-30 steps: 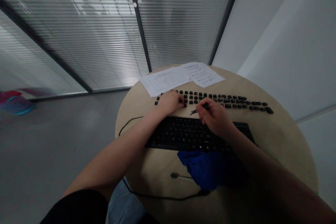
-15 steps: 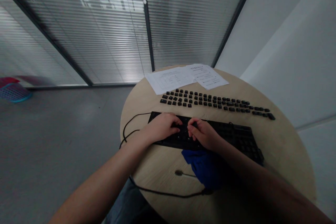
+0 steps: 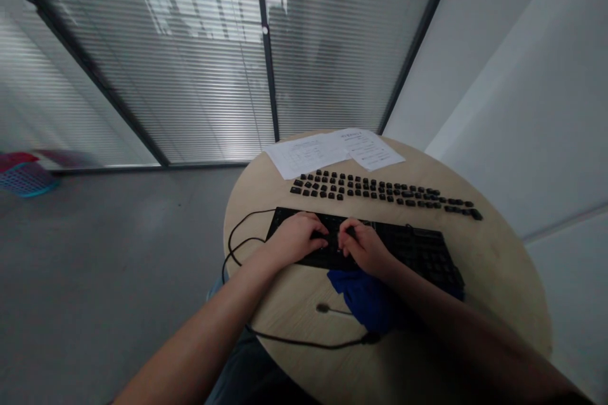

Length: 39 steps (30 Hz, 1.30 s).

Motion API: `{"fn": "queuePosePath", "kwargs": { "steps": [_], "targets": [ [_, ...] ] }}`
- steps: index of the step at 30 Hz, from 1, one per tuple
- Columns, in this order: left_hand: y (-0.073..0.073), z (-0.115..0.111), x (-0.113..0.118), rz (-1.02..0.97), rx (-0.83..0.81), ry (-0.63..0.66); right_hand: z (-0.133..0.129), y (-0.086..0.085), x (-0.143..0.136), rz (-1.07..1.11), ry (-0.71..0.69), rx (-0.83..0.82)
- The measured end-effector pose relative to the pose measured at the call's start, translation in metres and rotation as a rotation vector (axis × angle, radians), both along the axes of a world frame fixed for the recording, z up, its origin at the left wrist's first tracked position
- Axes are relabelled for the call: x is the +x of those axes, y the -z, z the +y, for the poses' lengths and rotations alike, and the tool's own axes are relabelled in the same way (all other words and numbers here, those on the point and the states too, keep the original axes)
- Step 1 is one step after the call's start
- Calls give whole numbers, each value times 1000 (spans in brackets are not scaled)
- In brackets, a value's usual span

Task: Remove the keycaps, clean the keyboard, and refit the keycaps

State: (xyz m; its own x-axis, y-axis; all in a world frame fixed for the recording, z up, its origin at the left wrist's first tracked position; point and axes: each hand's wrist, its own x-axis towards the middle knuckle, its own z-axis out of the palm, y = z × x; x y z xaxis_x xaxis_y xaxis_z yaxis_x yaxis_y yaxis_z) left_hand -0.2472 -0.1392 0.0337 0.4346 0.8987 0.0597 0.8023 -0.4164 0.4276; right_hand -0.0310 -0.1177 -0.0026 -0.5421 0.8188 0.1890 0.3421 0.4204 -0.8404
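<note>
A black keyboard (image 3: 394,239) lies across the round wooden table, its left part under my hands. My left hand (image 3: 299,234) rests on that part with thumb and fingers apart and nothing between them. Just to its right, my right hand (image 3: 363,245) is curled over the keys, fingertips pinched together; whatever they hold is too small and dark to make out. Behind the keyboard, loose black keycaps (image 3: 365,188) lie in rows. A blue cloth (image 3: 363,300) sits under my right wrist, in front of the keyboard.
Two printed papers (image 3: 308,153) lie at the table's back edge. A small tool with a dark round head (image 3: 322,307) lies near the blue cloth. Black cable (image 3: 308,344) runs along the front edge and loops at the left. A basket (image 3: 28,178) stands on the floor far left.
The head view has tilted and shifted slightly, so the table sits a little lower and more to the left. Both hands stay at the same part of the keyboard, with small finger movements.
</note>
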Motion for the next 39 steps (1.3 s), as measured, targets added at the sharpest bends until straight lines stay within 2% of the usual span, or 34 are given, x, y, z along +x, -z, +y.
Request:
{"fn": "queuePosePath", "kwargs": {
  "steps": [3, 11, 14, 18, 21, 24, 26, 28, 30, 35, 39],
  "targets": [
    [-1, -4, 1, 11, 28, -9, 0, 1, -1, 107, 37, -71],
    [-21, -6, 5, 123, -15, -51, -6, -8, -4, 26, -2, -7],
    [-33, 5, -1, 56, -74, -33, -4, -20, 1, -12, 13, 69],
    [-43, 38, -4, -137, -42, -76, 7, -38, 21, 36, 146, 126],
    [-36, 71, 13, -123, 77, -117, 14, -41, 41, 85, 249, 114],
    [-15, 100, 38, 4, 180, -194, 13, -31, 57, 110, 326, 74],
    [1, 111, 51, 72, 200, -261, 9, -22, 63, 122, 363, 63],
    [12, 115, 58, 116, 191, -288, 5, -15, 66, 123, 379, 75],
    [18, 116, 60, 148, 188, -290, 2, -11, 65, 112, 370, 100],
    [16, 112, 61, 205, 171, -319, 4, -16, 60, 76, 309, 178],
    [15, 112, 62, 251, 176, -325, 3, -16, 60, 30, 252, 167]
  ]
}}
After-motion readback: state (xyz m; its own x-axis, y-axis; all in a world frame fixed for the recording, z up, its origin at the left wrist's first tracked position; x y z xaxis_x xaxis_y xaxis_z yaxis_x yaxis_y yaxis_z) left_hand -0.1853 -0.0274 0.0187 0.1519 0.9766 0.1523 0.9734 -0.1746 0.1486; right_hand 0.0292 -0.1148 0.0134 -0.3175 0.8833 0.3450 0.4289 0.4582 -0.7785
